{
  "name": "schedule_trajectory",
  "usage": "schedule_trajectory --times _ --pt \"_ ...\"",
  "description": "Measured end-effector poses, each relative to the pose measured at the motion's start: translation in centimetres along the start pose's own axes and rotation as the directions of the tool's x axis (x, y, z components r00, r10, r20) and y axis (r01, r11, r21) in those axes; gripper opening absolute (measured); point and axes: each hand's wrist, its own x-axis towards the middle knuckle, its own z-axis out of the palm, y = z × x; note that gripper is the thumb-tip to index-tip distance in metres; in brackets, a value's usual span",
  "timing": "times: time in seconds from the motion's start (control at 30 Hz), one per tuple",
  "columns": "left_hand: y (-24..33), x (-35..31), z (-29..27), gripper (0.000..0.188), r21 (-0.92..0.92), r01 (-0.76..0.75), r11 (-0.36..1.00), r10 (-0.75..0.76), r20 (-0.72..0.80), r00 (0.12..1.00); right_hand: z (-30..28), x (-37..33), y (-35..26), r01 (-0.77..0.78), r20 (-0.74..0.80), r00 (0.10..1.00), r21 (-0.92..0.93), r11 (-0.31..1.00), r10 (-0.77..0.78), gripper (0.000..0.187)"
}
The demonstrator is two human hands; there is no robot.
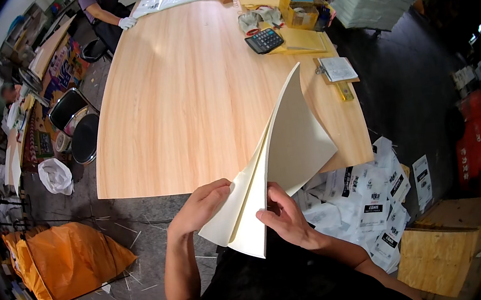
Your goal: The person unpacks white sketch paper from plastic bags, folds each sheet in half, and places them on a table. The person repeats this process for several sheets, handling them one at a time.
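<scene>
A thick stack of cream paper sheets (pixel 297 135) is held up between my two hands, beyond the table's near edge. It is bent into a curve, and its lower end is split into fanned sections. My left hand (pixel 204 205) is closed on the left section, with the fingers behind the paper. Gripping the thicker right section is my right hand (pixel 284 215), its thumb on the near face and some fingers hidden. The stack's upper corner rises over the wooden table (pixel 177 110).
A calculator (pixel 264 41), a yellow box (pixel 299 10) and a clipboard (pixel 337 70) lie along the table's right side. Plastic bags (pixel 357 202) are heaped on the floor at right, near a wooden box (pixel 439 255). An orange sack (pixel 70 261) lies left. A gloved co-worker (pixel 106 15) stands at far left.
</scene>
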Motion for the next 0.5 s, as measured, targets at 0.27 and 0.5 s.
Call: schedule_trajectory --times 0.27,0.5 --pt "-1.9 0.9 -1.1 0.031 0.036 -0.042 0.998 0.044 -0.056 0.997 -0.4 0.0 0.0 -0.055 -0.03 0.998 0.096 0.994 0.058 0.029" --pt "-4.7 0.6 -5.2 0.024 -0.212 -0.173 0.962 0.119 -0.248 0.961 -1.2 0.0 0.4 0.005 -0.127 0.992 -0.006 1.0 -0.006 0.006"
